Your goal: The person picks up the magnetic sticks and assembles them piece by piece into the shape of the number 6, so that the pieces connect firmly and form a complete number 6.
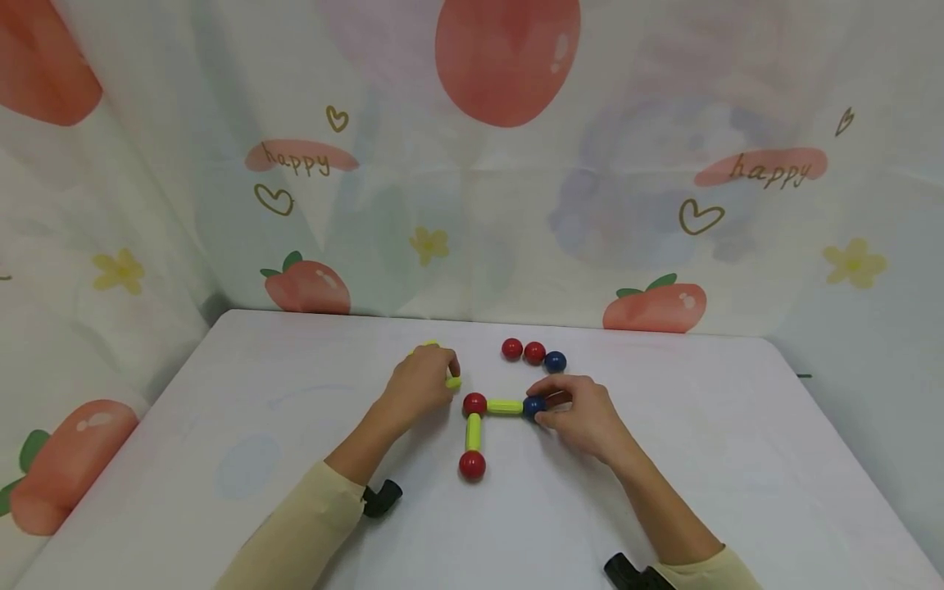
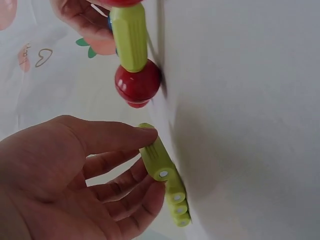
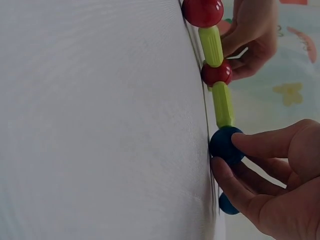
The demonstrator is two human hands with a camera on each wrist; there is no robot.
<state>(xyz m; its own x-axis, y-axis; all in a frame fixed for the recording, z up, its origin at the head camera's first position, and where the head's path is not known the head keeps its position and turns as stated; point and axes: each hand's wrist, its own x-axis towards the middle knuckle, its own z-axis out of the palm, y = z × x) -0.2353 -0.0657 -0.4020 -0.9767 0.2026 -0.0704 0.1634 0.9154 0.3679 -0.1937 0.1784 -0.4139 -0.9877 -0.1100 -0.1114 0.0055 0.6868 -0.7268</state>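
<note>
Near the middle of the table, my right hand pinches a blue ball between thumb and fingers. That ball sits at the end of a yellow-green rod, whose other end meets a red corner ball. From this corner a second yellow-green rod runs toward me to another red ball, forming an L. To the left of the L, my left hand grips a loose yellow-green rod with a pale round end. Several more rods lie in a row beside it, mostly hidden by the hand in the head view.
Two red balls and a blue ball stand in a row behind the L on the white table. A patterned cloth hangs along the table's back edge. Each wrist carries a black camera mount.
</note>
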